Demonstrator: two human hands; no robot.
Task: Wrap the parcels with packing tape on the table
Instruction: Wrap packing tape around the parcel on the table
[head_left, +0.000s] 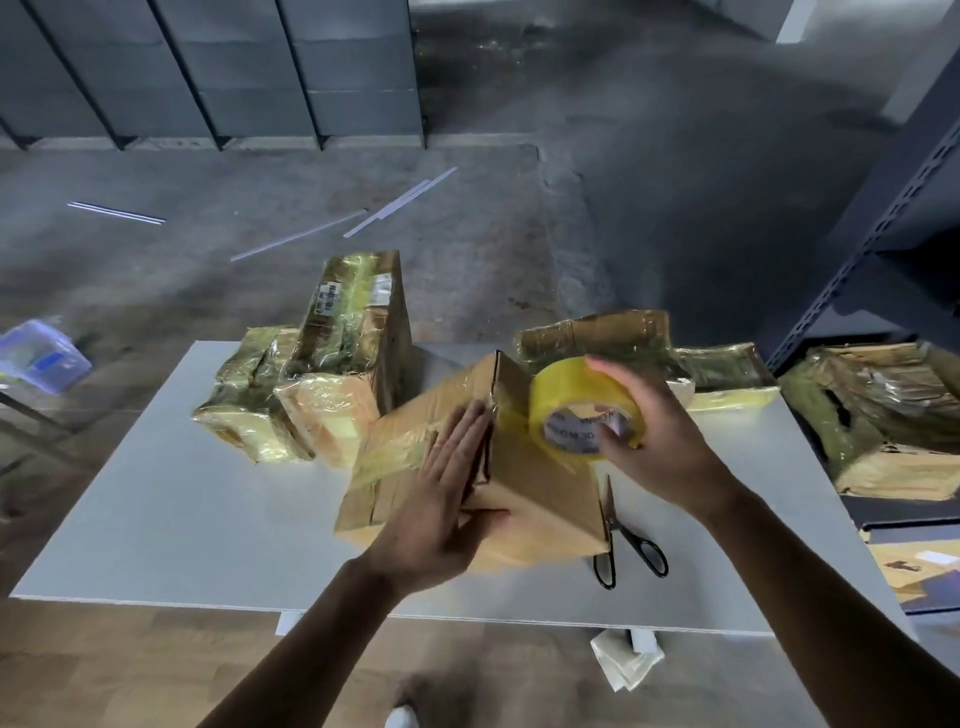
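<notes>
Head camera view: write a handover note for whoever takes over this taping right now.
Left hand: flat on the box, fingers straight.
Right hand: grips the tape roll; tape seems to run onto the box.
Box in the middle of the table, scissors on its right.
Done: parcels behind look wrapped; box partly taped.
Left: finish the box, cut the tape.

I saw my left hand (441, 499) lying flat, fingers straight, on top of a brown cardboard box (540, 499) in the middle of the white desk (182, 493). My right hand (654, 436) gripped a roll of yellowish packing tape (563, 395), held close against the box's far right side. Black-handled scissors (623, 540) lay on the desk just right of the box. Tape-wrapped parcels (311, 374) stood along the desk's far edge, to both sides.
</notes>
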